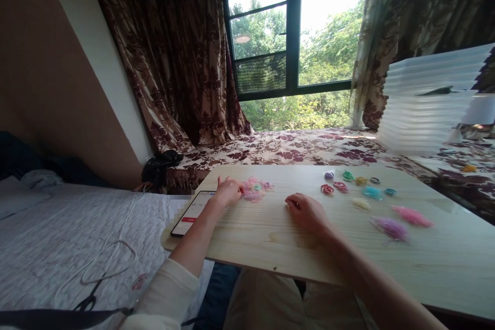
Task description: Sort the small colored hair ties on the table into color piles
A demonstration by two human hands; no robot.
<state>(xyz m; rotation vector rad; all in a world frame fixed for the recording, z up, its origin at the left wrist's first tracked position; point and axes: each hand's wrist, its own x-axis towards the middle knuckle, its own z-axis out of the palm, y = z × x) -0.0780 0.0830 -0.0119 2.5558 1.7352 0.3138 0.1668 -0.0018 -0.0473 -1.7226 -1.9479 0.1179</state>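
My left hand [229, 192] is at the left edge of a small loose pile of pink elastic bands [253, 191], with some green and purple ones among them. Its fingertips are bent together against the pile, and whatever they grip is hidden. To the right of the pile, my right hand [308, 213] rests low over the wooden table top [266, 237]. The thumb and fingers there are curled together; anything between them is too small to make out.
A phone with a timer [192, 214] lies under my left wrist. Sorted colored bundles, including red [327, 189], green [348, 176] and turquoise [373, 193], lie at right. Nearer are purple [390, 228] and pink [413, 216] bundles. A bed [77, 237] adjoins the left.
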